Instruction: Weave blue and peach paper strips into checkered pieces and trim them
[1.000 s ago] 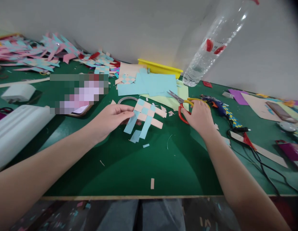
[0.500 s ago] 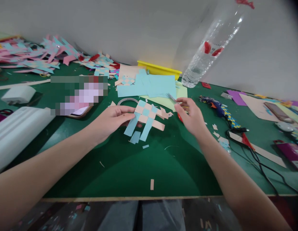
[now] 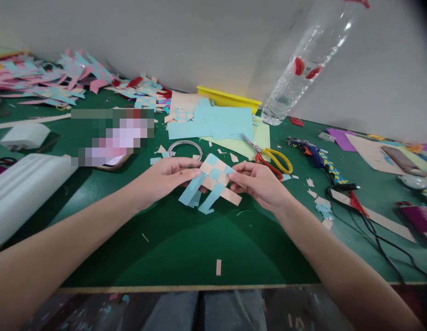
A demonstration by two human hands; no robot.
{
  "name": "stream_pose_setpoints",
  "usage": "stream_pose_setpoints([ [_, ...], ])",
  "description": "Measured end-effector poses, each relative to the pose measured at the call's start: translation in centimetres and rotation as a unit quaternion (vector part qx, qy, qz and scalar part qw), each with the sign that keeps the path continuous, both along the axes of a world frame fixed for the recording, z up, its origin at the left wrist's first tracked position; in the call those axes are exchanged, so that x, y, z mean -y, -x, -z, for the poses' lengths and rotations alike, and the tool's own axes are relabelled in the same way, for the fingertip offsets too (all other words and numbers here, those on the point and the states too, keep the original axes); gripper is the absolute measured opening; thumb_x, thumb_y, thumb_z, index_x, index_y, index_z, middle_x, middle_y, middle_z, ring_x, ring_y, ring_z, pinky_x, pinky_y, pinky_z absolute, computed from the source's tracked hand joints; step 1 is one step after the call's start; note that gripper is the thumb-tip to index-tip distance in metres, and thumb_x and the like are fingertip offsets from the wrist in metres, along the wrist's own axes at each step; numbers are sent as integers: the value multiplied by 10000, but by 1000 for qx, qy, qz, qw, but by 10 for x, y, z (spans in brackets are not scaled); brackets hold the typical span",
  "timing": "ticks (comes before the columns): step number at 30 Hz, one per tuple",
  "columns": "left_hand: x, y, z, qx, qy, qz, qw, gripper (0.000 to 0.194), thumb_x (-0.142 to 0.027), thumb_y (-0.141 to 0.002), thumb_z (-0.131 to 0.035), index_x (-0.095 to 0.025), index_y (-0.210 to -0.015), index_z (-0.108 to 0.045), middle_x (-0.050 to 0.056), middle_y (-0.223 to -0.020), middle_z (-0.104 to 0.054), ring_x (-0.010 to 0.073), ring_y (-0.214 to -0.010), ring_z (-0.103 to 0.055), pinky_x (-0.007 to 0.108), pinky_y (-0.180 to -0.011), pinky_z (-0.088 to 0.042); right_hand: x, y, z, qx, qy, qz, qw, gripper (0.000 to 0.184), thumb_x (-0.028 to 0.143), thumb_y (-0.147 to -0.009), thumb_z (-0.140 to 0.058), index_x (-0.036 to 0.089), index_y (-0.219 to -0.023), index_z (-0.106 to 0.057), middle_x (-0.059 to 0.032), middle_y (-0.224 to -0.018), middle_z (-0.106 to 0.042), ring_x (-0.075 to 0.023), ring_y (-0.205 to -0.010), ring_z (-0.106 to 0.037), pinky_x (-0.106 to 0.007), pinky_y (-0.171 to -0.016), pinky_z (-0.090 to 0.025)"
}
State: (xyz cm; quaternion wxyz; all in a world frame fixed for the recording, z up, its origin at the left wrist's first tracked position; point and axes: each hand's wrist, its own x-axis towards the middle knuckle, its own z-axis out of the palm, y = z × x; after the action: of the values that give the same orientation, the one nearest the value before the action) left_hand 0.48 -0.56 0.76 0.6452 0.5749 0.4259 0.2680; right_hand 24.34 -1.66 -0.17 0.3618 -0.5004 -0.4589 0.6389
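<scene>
A woven paper piece (image 3: 213, 180) of light blue and peach strips is held just above the green table (image 3: 199, 239). My left hand (image 3: 165, 177) grips its left edge with thumb and fingers closed on the paper. My right hand (image 3: 258, 181) pinches its right edge, fingers under the strips. Loose blue strip ends hang down toward me. Scissors (image 3: 268, 156) with yellow and red handles lie on the table just beyond my right hand, and no hand touches them.
A tape ring (image 3: 185, 147), blue and pale green paper sheets (image 3: 220, 124), a yellow tray (image 3: 230, 98) and a plastic bottle (image 3: 299, 69) sit behind. A glue gun (image 3: 310, 151) with its cable lies at right, a white case (image 3: 23, 184) at left, woven pieces (image 3: 61, 76) far left.
My right hand let go of the scissors, left them on the table and came over to the woven piece. Both hands now hold the piece, lifted slightly and nearer to me.
</scene>
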Motion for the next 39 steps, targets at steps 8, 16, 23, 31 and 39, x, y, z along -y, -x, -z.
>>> stream_pose_setpoints([
  [8, 0, 3, 4, -60, -60, 18, 996, 393, -452, -816, -644, -251, -1153, -664, 32, -929, -750, 211, -818, -706, 297, -727, -569, 10, 10, -2, 44, -34, -52, 997, 263, 343, -653, -795, 181, -820, -673, -6, -735, -692, -88, -613, -626, -243, -649, -568],
  [16, 1, 2, 1, -141, -136, 21, 981, 315, -455, -801, -661, -251, -1037, -703, 0, -763, -738, 175, -700, -680, 262, -654, -537, 17, 17, -5, 86, -66, -84, 991, 225, 374, -718, -744, 183, -826, -694, -21, -749, -706, -96, -592, -621, -246, -620, -542],
  [23, 0, 2, -1, -122, -109, 3, 987, 252, -418, -806, -661, -236, -970, -714, 17, -890, -755, 192, -790, -699, 278, -714, -554, 16, 14, -5, 105, -80, -101, 986, 259, 426, -789, -665, 179, -857, -697, -60, -844, -732, -105, -628, -629, -269, -650, -552],
  [31, 1, 2, 0, -114, -91, -10, 989, 220, -402, -809, -661, -248, -958, -710, -3, -849, -757, 180, -767, -705, 247, -667, -538, 18, 15, -8, 130, -111, -94, 981, 242, 421, -807, -645, 183, -826, -684, -50, -806, -731, -106, -622, -629, -270, -638, -543],
  [39, -1, 3, 1, -96, -79, -3, 992, 230, -410, -816, -657, -257, -981, -709, 0, -877, -755, 167, -790, -693, 233, -690, -527, 18, 15, -8, 145, -116, -94, 978, 233, 419, -814, -634, 190, -804, -674, -35, -750, -709, -99, -576, -583, -262, -591, -502],
])
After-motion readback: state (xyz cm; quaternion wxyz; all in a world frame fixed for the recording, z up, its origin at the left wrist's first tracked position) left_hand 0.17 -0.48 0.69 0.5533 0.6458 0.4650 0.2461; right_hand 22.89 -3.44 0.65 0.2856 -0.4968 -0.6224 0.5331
